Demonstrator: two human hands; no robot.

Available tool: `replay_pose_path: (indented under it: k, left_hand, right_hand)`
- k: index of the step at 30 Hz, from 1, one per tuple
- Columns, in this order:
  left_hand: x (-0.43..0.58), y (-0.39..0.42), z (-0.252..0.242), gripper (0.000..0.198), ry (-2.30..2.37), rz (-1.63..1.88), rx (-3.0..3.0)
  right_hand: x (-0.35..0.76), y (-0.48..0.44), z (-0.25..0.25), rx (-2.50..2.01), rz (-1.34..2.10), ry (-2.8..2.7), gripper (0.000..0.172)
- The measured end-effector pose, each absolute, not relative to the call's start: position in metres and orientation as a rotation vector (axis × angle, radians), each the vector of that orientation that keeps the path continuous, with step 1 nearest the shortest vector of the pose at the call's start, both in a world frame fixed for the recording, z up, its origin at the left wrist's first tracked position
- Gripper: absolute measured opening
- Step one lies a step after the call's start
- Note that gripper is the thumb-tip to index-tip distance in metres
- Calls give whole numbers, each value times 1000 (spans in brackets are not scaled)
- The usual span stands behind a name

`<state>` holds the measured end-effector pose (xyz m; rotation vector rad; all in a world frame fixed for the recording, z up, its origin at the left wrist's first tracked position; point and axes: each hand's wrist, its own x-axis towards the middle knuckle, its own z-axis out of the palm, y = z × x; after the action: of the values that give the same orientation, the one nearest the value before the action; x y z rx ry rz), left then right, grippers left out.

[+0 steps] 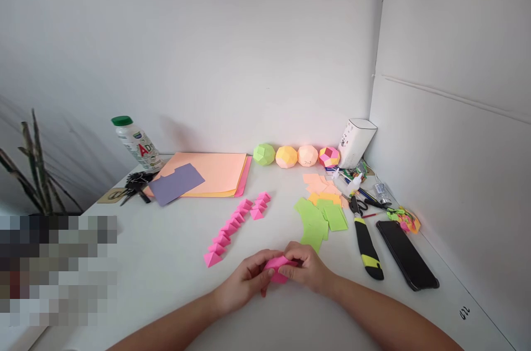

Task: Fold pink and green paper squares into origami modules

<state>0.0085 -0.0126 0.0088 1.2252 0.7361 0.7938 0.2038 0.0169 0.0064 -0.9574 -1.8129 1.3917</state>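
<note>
Between my hands, just over the front of the white table, is a pink folded paper piece. My left hand pinches its left side, thumb in front and fingers behind. From the right, my right hand grips the same piece near its upper edge, the thumb lying across it. Fingers cover part of the paper, so its full shape is hidden. Beyond my left hand a slanting row of pink folded paper units lies on the table, with a shorter pink row beside its far end.
Green paper pieces lie beyond my right hand. A utility knife and black phone are at right. Paper balls line the wall. Coloured sheets, a purple sheet and a bottle stand left.
</note>
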Motion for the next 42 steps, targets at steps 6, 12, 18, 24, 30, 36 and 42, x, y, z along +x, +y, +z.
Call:
replay_pose_path:
  k: [6,12,18,24,30,36,42]
  left_hand:
    - [9,-13,7,35,705,798,1214]
    - [11,-13,13,37,748,765,1193]
    - [11,-14,10,37,756,796,1130]
    - [13,-11,13,50,844,886,1004]
    - [17,-9,15,51,911,981,967]
    - [15,-10,22,36,1062,890,1012]
    - [13,-11,29,39,910,748,1123]
  right_hand:
    - [204,17,8,-976,1395,-1804,24]
    - [202,15,12,-998,1375,-1810,19]
    - [201,16,11,-996,1355,-1843,20]
    - [201,15,11,-929,1500,-1778,22]
    - [200,13,13,-945,1348,-1694,14]
    - [201,9,10,-820,666,-1830,11]
    - [203,6,6,-771,488,-2019,21]
